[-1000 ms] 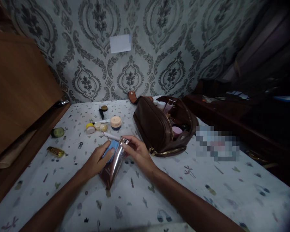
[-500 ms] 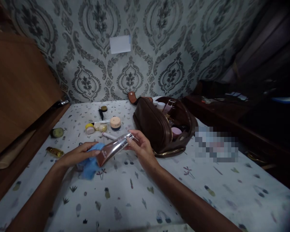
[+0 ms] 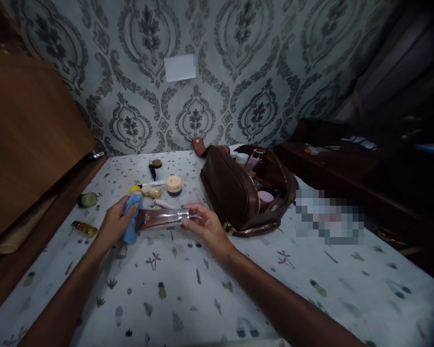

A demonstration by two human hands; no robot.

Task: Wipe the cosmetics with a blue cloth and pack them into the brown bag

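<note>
A brown squeeze tube (image 3: 159, 219) with a shiny silver cap lies level between my hands, above the cloth-covered table. My right hand (image 3: 208, 225) pinches the tube by its cap end. At the flat end, my left hand (image 3: 117, 219) is closed on a crumpled blue cloth (image 3: 131, 226), which presses against the tube. Just behind the tube lies a white stick with a reddish end (image 3: 164, 204). To the right of my right hand stands an open brown cosmetic bag (image 3: 227, 188) with jars and bottles inside.
Behind my hands are a peach-lidded jar (image 3: 174, 185), small yellowish pots (image 3: 155, 192) and a black item (image 3: 152, 172). A gold tube (image 3: 84, 229) and a green round container (image 3: 87, 199) lie at left, beside a wooden cabinet (image 3: 29, 130). A blurred-out patch covers something at right.
The tube has turned from slanting to nearly level. My left hand with the cloth has risen slightly at the tube's flat end, and my right hand has come down a little.
</note>
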